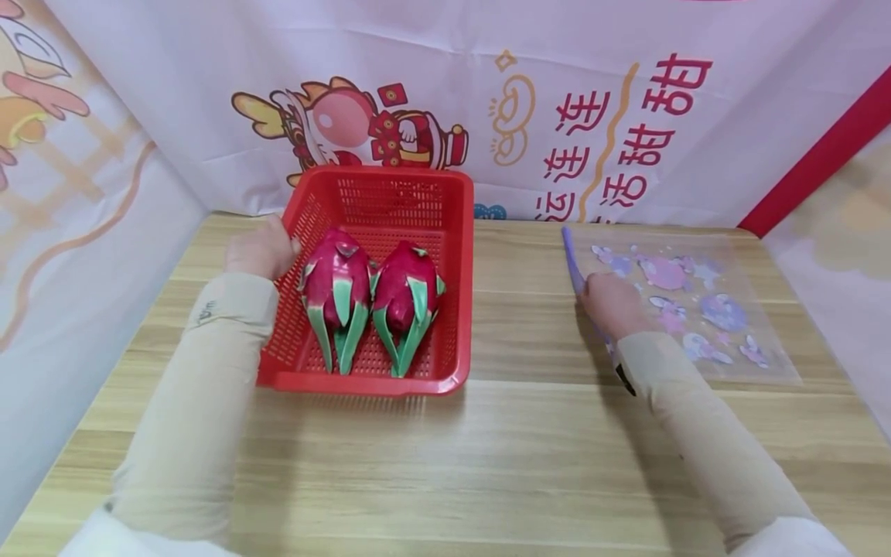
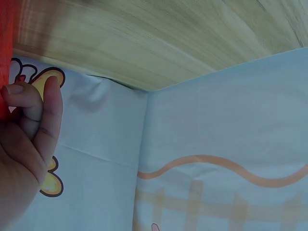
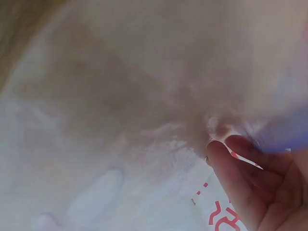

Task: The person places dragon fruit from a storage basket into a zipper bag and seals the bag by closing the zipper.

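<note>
Two dragon fruits, a left one (image 1: 339, 267) and a right one (image 1: 405, 290), lie side by side in a red plastic basket (image 1: 362, 382). At the basket's left rim, my left hand (image 1: 261, 247) grips the side. The left wrist view catches that hand (image 2: 29, 134) with its fingers bent against the basket's red edge (image 2: 5, 43). On the right, a clear zip bag (image 1: 720, 313) with pastel cartoon prints lies flat. My right hand (image 1: 612, 303) pinches it by its purple zip edge (image 1: 572, 259). Up close, thumb and finger of the right hand (image 3: 257, 185) hold the clear film (image 3: 120, 115).
A wood-grain table (image 1: 390, 472) carries everything. Behind it hangs a white printed cloth (image 1: 445, 46) with a cartoon figure and red characters, close to the basket's far rim. More printed cloth (image 1: 76, 255) borders the left side, and a red band (image 1: 821, 155) runs along the right.
</note>
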